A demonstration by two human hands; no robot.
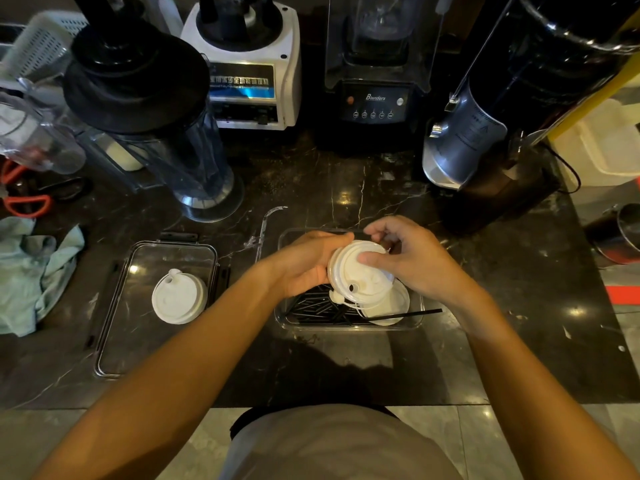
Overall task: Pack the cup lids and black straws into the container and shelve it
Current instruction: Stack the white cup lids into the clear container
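white cup lids [360, 271] sit stacked in both my hands, left hand [304, 263] cupping, right hand [412, 258] pinching, over the clear container [349, 325] mid-frame holding black straws [318, 306]. next: lower them in, then fetch the lid stack [178, 299] at left.

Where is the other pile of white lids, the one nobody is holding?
In the head view, the pile of lids sits left of the hands, on the container's clear lid, near the green cloth.

The container [349, 322] is sitting at the counter's [311, 368] centre, with straws [318, 304] lying in it. At its nine o'clock the container lid [114, 323] is lying, carrying a cup lid stack [178, 299]. Blenders [375, 74] are standing at twelve o'clock, and a cloth [31, 271] is lying far out at nine o'clock.
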